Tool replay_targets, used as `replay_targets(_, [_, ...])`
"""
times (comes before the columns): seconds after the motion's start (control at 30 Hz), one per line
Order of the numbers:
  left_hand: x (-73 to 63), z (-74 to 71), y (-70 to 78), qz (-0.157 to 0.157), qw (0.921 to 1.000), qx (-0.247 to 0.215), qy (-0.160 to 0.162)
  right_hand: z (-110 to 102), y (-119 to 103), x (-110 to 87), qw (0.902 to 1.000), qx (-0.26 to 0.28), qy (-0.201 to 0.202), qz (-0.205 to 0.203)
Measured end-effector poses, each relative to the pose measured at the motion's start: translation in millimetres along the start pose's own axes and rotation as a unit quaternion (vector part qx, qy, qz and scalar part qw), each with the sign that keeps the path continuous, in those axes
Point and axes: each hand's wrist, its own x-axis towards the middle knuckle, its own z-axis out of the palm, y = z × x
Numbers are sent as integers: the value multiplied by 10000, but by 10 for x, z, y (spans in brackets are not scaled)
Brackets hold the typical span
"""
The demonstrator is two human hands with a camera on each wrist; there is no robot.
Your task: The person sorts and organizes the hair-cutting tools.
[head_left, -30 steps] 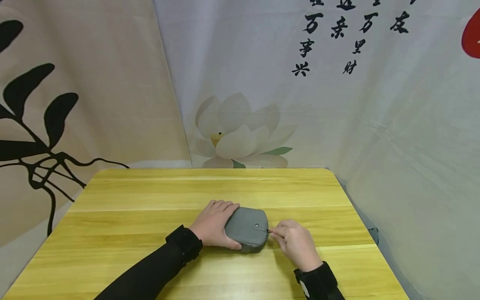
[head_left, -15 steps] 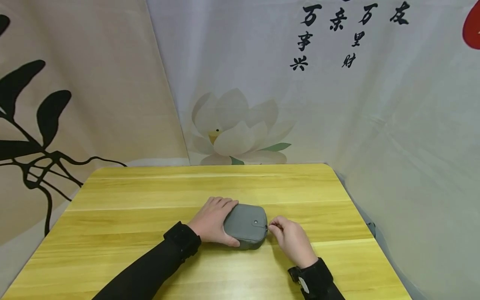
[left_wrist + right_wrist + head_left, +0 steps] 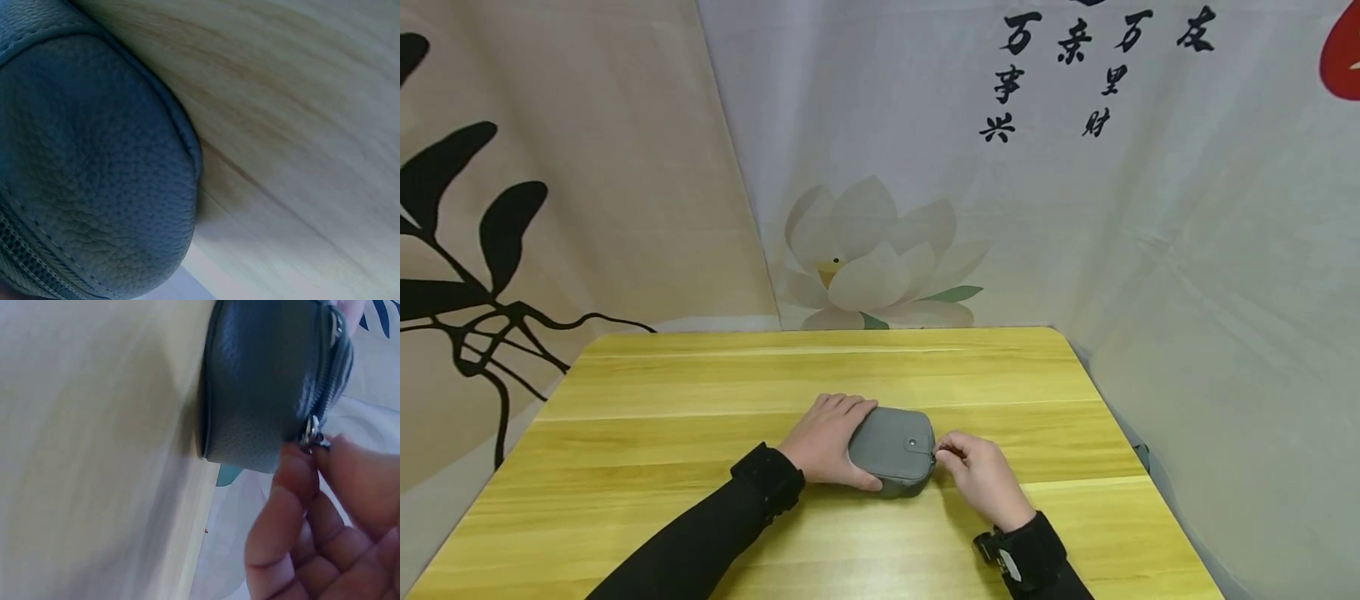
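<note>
A grey zippered pouch (image 3: 889,443) with a small snap tab lies on the wooden table, mid-front in the head view. From its left side my left hand (image 3: 829,446) grips it, thumb along the near edge and fingers over the far side. At the pouch's right end, my right hand (image 3: 985,477) pinches the metal zipper pull (image 3: 320,442) between thumb and index finger, as the right wrist view shows. The zipper (image 3: 332,378) runs along the pouch's edge there. Pebbled leather with stitching (image 3: 106,150) fills the left of the left wrist view, with zipper teeth (image 3: 31,256) below.
The yellow wood-grain table (image 3: 700,392) spreads around both hands. Behind it hangs a pale cloth backdrop (image 3: 887,125) printed with a lotus, dark leaves and black characters. Its right part (image 3: 1225,333) hangs beside the table's right edge.
The head view has shifted slightly. My right fingers have closed in nearer to the pouch's right end, and the zipper pull is now hidden behind them. My left hand keeps its grip.
</note>
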Motion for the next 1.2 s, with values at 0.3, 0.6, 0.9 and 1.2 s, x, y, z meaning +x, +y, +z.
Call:
replay_targets(0.3, [0,14,1,-7,9999,148,48,-22,35,-5,9988,251,-351,244])
replay_targets(0.6, [6,20,-32,87,9999,31,-46,12,76,5,9873,1117,-698,887])
replay_targets(0.9, [-9,42,1,214,9992,152,301,32,31,22,9790,1273,-295,1561])
replay_targets(1.2, [-19,83,35,71,9971,321,692,33,-108,-3,9796,1246,489,1497])
